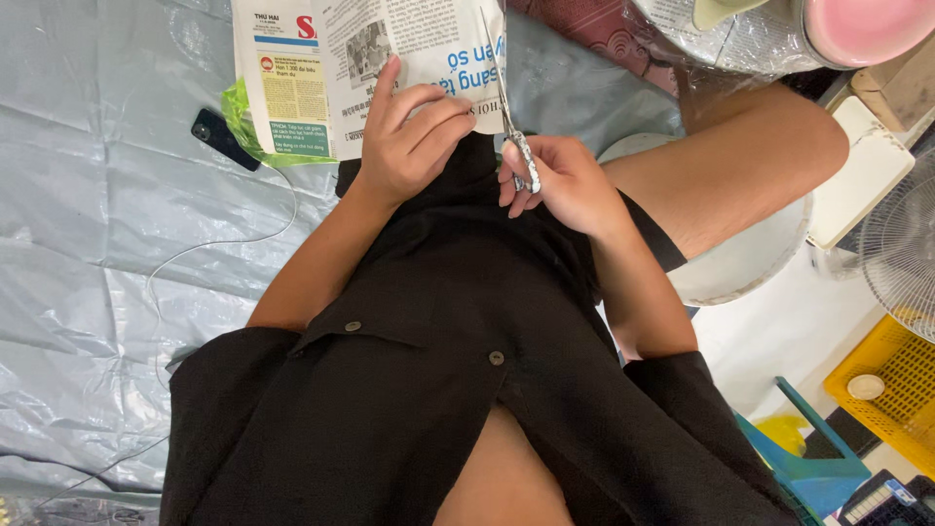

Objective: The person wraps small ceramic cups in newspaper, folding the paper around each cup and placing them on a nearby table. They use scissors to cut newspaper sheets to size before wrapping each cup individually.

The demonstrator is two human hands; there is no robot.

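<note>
My left hand (407, 136) grips the near edge of a folded newspaper sheet (390, 49), thumb on top and fingers curled under it. My right hand (560, 180) holds a pair of scissors (506, 107) by their patterned handles. The thin blades point away from me and run into the paper just right of my left fingers. Both hands sit above my lap, over a black buttoned shirt (438, 370).
A grey plastic sheet (97, 244) covers the floor on the left, with a black phone (224, 138) and a white cable (195, 253) on it. A white stool (750, 263), fan (901, 253), yellow crate (891, 380) and blue stool (804, 458) stand on the right.
</note>
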